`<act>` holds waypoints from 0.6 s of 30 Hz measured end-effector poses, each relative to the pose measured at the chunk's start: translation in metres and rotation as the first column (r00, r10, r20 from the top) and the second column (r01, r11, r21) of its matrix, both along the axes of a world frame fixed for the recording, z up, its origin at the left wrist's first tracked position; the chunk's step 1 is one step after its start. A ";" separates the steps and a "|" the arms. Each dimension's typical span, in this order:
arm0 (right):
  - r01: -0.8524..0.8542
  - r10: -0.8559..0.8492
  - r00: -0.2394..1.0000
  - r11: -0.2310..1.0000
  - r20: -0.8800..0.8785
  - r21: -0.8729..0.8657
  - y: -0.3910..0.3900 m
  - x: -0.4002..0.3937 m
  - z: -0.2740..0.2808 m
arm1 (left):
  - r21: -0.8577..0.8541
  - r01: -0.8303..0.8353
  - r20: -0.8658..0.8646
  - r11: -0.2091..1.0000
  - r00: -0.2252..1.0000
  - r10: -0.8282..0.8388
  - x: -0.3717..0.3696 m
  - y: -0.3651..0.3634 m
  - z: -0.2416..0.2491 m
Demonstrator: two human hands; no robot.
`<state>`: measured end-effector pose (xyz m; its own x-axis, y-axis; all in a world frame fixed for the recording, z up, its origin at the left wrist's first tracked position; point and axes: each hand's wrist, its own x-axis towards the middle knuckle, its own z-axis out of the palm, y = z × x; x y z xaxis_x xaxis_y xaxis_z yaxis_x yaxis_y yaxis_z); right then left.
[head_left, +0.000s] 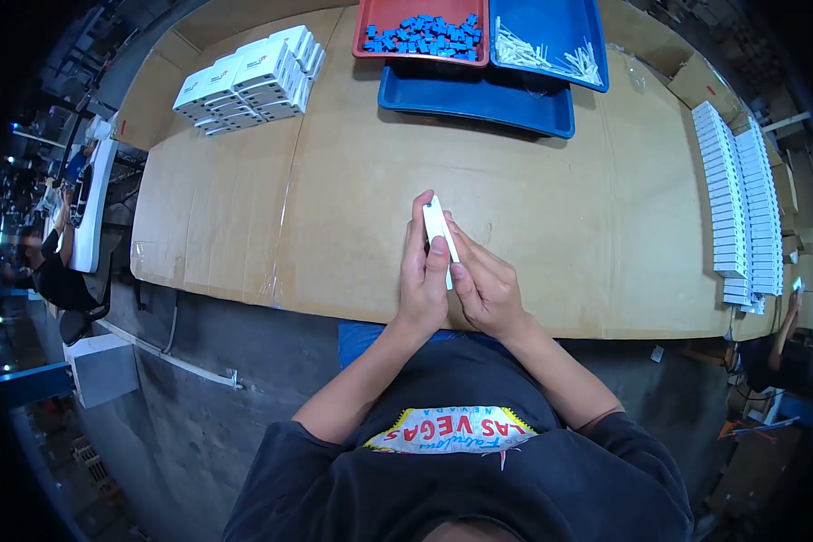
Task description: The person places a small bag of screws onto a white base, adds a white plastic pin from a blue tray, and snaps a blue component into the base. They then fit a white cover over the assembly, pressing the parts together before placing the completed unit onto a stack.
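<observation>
A narrow white rectangular piece (436, 219) is held upright between both hands, close to the table's near edge. My left hand (422, 287) grips its left side, with the index finger at the top end and the thumb across the near face. On the other side, my right hand (490, 287) closes round the piece, its thumb low on the edge and its fingers behind. What the piece is exactly cannot be made out, as the hands cover much of it.
Cardboard covers the table (352, 208). White boxes (253, 77) are stacked at the back left. A red tray (370, 20) holds blue parts, a blue tray (596, 27) white sticks; another blue tray (479, 113) sits in front. White stacks (741, 208) line the right. Other people work at both sides.
</observation>
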<state>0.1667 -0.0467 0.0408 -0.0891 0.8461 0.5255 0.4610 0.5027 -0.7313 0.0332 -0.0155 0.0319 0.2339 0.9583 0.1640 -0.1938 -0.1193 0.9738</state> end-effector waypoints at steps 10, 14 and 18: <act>-0.045 0.040 0.996 0.997 -0.079 -0.065 0.001 -0.001 0.005 | -0.011 0.001 0.060 1.000 0.998 0.000 -0.002 0.000 0.002; -0.165 0.105 0.959 0.962 -0.264 -0.219 0.006 0.010 0.008 | 0.047 -0.010 0.084 0.999 0.996 0.006 -0.005 0.009 0.002; -0.330 -0.204 0.742 0.718 -0.639 -0.613 0.003 0.009 0.025 | 0.130 0.029 0.007 0.991 1.000 -0.030 -0.003 0.005 0.011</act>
